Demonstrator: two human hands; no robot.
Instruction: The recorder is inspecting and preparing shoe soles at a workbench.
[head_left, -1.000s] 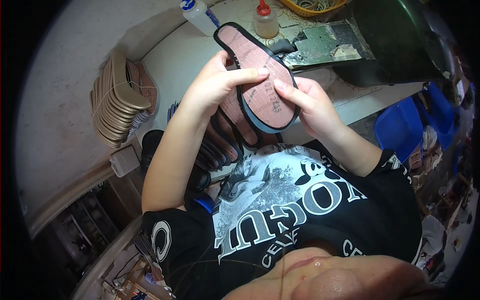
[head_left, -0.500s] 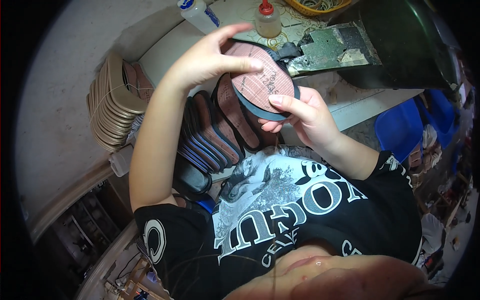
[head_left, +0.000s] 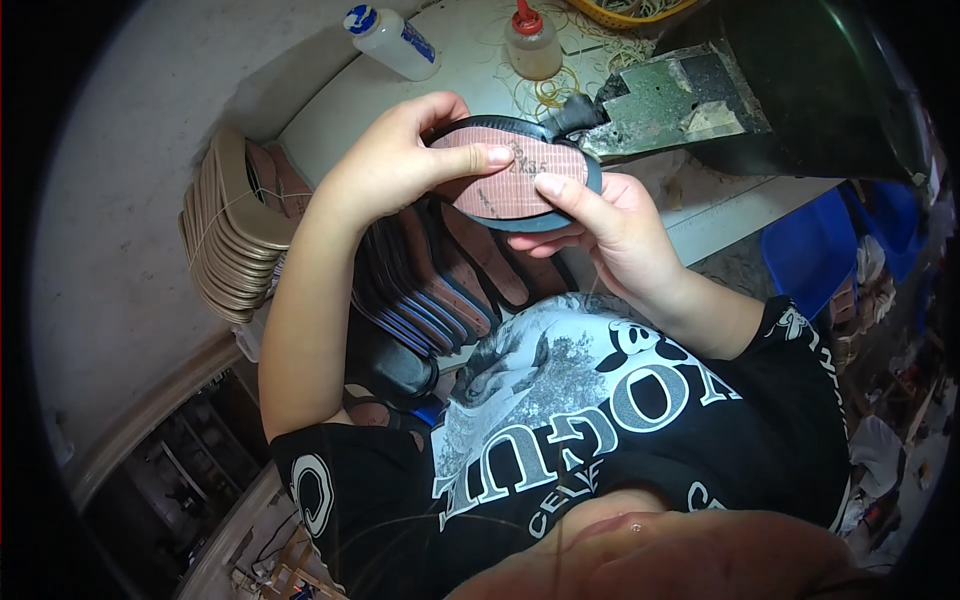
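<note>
A shoe sole [head_left: 515, 175] with a reddish-brown insole face and a dark rim is held up in front of me, lying nearly crosswise. My left hand [head_left: 395, 160] grips its left end, thumb pressed flat across the insole. My right hand [head_left: 600, 225] supports it from below, thumb on the insole's right part. Under my hands a row of similar dark soles [head_left: 440, 290] with reddish insoles stands on edge against my lap.
A bundle of tan insoles [head_left: 235, 225] tied with string stands at the left. On the white table [head_left: 350, 95] lie two plastic bottles [head_left: 390, 40] [head_left: 530, 40], loose rubber bands and a dark machine [head_left: 800, 80]. A blue bin [head_left: 815, 250] stands at the right.
The sole has turned from pointing away from me to lying almost sideways. My left hand swung over its top to the left end; my right hand stayed underneath.
</note>
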